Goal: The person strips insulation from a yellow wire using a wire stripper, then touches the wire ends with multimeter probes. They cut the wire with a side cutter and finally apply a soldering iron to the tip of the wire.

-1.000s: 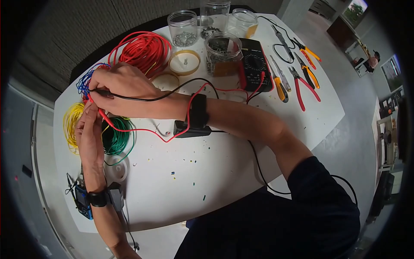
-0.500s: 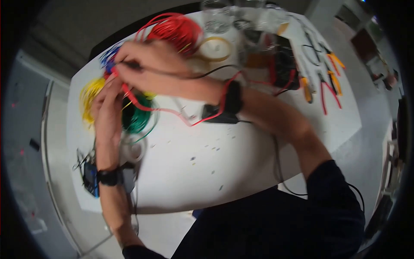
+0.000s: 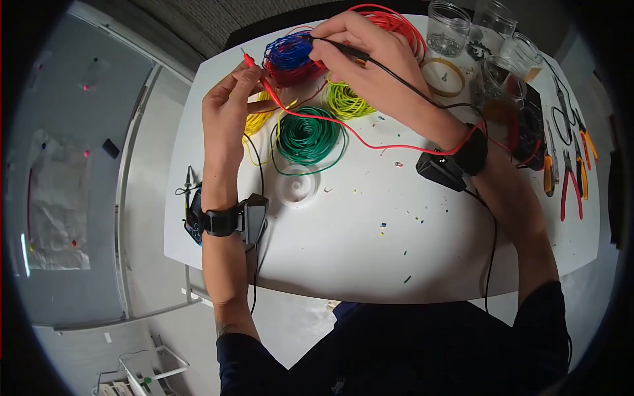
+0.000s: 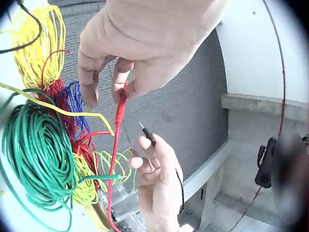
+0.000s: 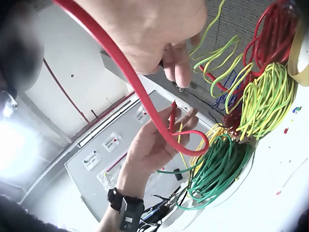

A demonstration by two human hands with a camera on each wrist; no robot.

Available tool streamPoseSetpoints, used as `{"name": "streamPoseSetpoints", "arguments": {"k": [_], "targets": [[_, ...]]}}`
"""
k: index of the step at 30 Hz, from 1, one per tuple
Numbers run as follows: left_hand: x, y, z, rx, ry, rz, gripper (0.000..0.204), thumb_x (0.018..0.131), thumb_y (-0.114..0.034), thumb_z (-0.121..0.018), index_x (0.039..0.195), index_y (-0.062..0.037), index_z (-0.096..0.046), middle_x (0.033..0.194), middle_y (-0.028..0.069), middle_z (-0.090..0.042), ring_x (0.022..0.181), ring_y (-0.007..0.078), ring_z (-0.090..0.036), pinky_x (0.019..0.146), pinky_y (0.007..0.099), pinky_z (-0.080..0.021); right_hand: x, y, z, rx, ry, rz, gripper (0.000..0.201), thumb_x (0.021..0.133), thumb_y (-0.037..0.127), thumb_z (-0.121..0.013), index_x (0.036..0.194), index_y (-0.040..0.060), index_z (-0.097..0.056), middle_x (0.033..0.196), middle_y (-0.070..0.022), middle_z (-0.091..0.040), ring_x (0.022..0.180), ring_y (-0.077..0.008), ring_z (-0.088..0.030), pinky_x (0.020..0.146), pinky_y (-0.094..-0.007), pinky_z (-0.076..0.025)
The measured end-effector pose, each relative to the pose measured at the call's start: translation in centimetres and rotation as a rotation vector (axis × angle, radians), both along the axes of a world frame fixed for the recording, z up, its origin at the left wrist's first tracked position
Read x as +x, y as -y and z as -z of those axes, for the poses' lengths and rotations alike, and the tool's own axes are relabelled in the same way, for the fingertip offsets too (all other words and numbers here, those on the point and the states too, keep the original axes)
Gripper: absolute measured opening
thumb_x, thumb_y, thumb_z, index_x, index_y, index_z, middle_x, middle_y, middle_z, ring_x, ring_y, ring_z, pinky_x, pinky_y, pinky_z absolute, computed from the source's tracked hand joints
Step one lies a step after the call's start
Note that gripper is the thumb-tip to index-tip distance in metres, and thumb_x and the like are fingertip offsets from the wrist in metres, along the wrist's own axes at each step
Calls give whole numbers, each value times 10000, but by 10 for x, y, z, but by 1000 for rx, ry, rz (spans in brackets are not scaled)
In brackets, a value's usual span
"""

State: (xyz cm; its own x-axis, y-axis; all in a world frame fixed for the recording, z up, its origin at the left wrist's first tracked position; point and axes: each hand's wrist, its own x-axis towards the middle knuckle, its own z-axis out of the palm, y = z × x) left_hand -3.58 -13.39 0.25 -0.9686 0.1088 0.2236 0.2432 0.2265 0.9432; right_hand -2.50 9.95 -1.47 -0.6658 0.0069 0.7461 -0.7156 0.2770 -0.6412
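My left hand (image 3: 253, 74) pinches a red test probe (image 3: 251, 65) with its tip pointing up, just left of a blue wire coil (image 3: 288, 53). My right hand (image 3: 325, 41) grips a black test probe (image 3: 340, 47) above that coil. From the left wrist view, the left hand (image 4: 108, 92) holds the red probe (image 4: 119, 108) and the right hand (image 4: 145, 154) holds the black probe (image 4: 147, 134) a short way apart. The red lead (image 5: 130, 77) loops below my right hand, and the left hand (image 5: 178, 121) is seen with the red probe (image 5: 172, 116).
Green (image 3: 308, 135), yellow-green (image 3: 347, 100), yellow (image 3: 257, 120) and red (image 3: 396, 23) wire coils lie on the white table (image 3: 370, 251). A white spool (image 3: 296, 187), tape roll (image 3: 444, 76), jars (image 3: 449, 28), a multimeter (image 3: 531, 129) and pliers (image 3: 569, 188) stand to the right.
The head view has swung, so the coils now sit near top centre. My hands, close together at the blue coil before, are now a little apart, each still holding its probe.
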Motion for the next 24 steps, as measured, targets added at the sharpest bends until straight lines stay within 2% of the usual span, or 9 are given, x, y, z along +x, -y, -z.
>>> {"name": "streamPoseSetpoints", "arguments": {"k": [3, 6, 11, 13, 14, 17, 20, 23, 24], "targets": [[1, 9, -7, 48, -31, -9, 416, 1052, -293, -580, 1237, 72, -654, 1234, 161, -691, 1059, 211, -697, 848, 323, -596, 3, -3, -4, -15, 24, -26, 195, 924, 189, -714, 1052, 47, -674, 922, -123, -768, 837, -254, -763, 719, -331, -584], [4, 24, -14, 60, 24, -39, 362, 1066, -260, -556, 1225, 49, -658, 1217, 163, -707, 923, 157, -674, 742, 297, -543, 7, -4, -8, -23, 24, -17, 217, 936, 200, -720, 1087, 47, -683, 940, -101, -775, 862, -190, -761, 738, -300, -576], [6, 41, -6, 85, 55, -61, 337, 1061, -260, -568, 1174, 37, -681, 1177, 139, -723, 885, 139, -662, 715, 281, -517, 5, -3, -6, -36, 8, -37, 215, 936, 180, -724, 1095, 40, -687, 955, -110, -773, 895, -188, -765, 785, -291, -583], [11, 40, -5, -24, 81, -61, 342, 1057, -278, -570, 1124, 32, -699, 1122, 122, -736, 888, 131, -660, 712, 282, -515, 7, -3, -6, -22, 5, -50, 222, 943, 164, -722, 1116, 34, -676, 961, -119, -772, 923, -183, -765, 806, -283, -582], [15, 39, -8, -89, 71, -97, 359, 1054, -297, -569, 1086, 32, -708, 1069, 109, -743, 867, 132, -665, 687, 281, -512, 7, -3, -6, -19, 4, -57, 222, 943, 164, -722, 1116, 34, -676, 961, -119, -772, 923, -183, -765, 806, -283, -582], [18, 47, -9, -201, 116, -78, 362, 1058, -295, -557, 1110, 36, -691, 1025, 106, -738, 833, 146, -681, 688, 282, -539, 7, -2, -7, -54, 46, -111, 231, 951, 145, -719, 1147, 34, -664, 968, -115, -774, 946, -159, -760, 806, -258, -574], [25, 47, -9, -134, 163, -46, 358, 1058, -264, -547, 1148, 68, -649, 956, 118, -722, 823, 166, -707, 712, 293, -575, 7, -1, -6, -36, 20, -92, 243, 964, 134, -713, 1177, 35, -653, 976, -94, -773, 934, -122, -749, 797, -232, -564], [25, 47, -9, -118, 123, -44, 357, 1056, -223, -533, 1184, 102, -608, 961, 144, -705, 832, 194, -730, 749, 313, -597, 9, 0, -6, -57, 25, -106, 251, 976, 138, -705, 1198, 37, -647, 982, -77, -768, 882, -105, -734, 771, -220, -556], [26, 46, -10, -116, 125, -49, 357, 1056, -223, -533, 1184, 102, -608, 961, 144, -705, 832, 194, -730, 749, 313, -597, 13, -1, -9, -22, 57, -112, 255, 1005, 123, -665, 1232, 15, -626, 1025, -78, -753, 879, -96, -709, 744, -216, -547]]}}
